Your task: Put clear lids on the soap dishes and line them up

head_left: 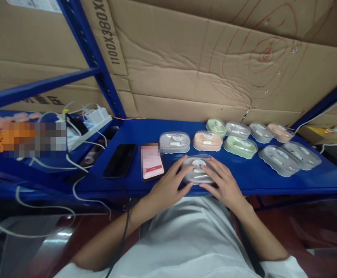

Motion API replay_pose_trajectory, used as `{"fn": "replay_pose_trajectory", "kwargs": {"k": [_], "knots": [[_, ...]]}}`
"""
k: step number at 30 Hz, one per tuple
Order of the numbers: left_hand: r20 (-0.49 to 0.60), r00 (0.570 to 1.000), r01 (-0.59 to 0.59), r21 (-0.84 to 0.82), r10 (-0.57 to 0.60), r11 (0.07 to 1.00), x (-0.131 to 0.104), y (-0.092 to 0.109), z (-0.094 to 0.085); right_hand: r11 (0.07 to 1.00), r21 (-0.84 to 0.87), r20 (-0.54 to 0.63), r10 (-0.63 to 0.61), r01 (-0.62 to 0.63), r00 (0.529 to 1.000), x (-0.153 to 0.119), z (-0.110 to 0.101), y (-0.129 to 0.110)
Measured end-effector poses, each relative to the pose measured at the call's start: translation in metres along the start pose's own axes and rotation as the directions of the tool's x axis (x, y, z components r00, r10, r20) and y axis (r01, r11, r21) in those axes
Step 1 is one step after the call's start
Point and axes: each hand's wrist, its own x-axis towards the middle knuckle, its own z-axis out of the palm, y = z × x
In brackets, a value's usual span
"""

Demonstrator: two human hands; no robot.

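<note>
A grey oval plastic box [198,178] with a clear lid, a round label and a small white piece on top lies near the front edge of the blue shelf [122,129]. My left hand [172,183] grips its left side, fingers over the lid and thumb at the near rim. From the right, my right hand [224,183] holds the same box in a similar way. Just behind it are another grey box [170,146] and a peach box [203,146]. A lit phone [154,170] lies left of my left hand.
A dark phone [119,160] is farther left. Green boxes [239,150] and several more grey and peach ones stand right and behind. A power strip [90,129] with white cables sits left, beside a blue upright [90,54]. Cardboard [171,50] walls the back.
</note>
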Motion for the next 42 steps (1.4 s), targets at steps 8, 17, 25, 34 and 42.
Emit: {"fn": "replay_pose_trajectory", "kwargs": {"k": [8,17,25,34,42], "knots": [[-0.002,0.997,-0.078,0.109,0.079,0.991,-0.001,0.000,0.004,0.994,0.092,0.057,0.048,-0.053,0.997,-0.006,-0.010,0.020],[-0.123,0.990,-0.045,0.206,0.072,0.978,0.000,0.001,0.009,0.987,-0.139,0.138,0.095,-0.075,0.986,0.030,-0.009,0.009],[-0.239,0.969,0.016,0.309,0.061,0.951,0.014,-0.005,-0.015,0.957,-0.244,0.308,-0.077,0.157,0.948,0.119,0.016,0.054],[-0.029,0.999,-0.019,0.535,0.041,0.845,0.098,-0.050,-0.038,0.976,-0.204,0.239,-0.026,0.077,0.971,0.131,0.056,0.077],[0.127,0.987,-0.148,0.517,0.096,0.843,0.113,-0.083,-0.073,0.999,-0.045,0.177,0.006,0.002,0.984,0.119,0.054,0.076]]}}
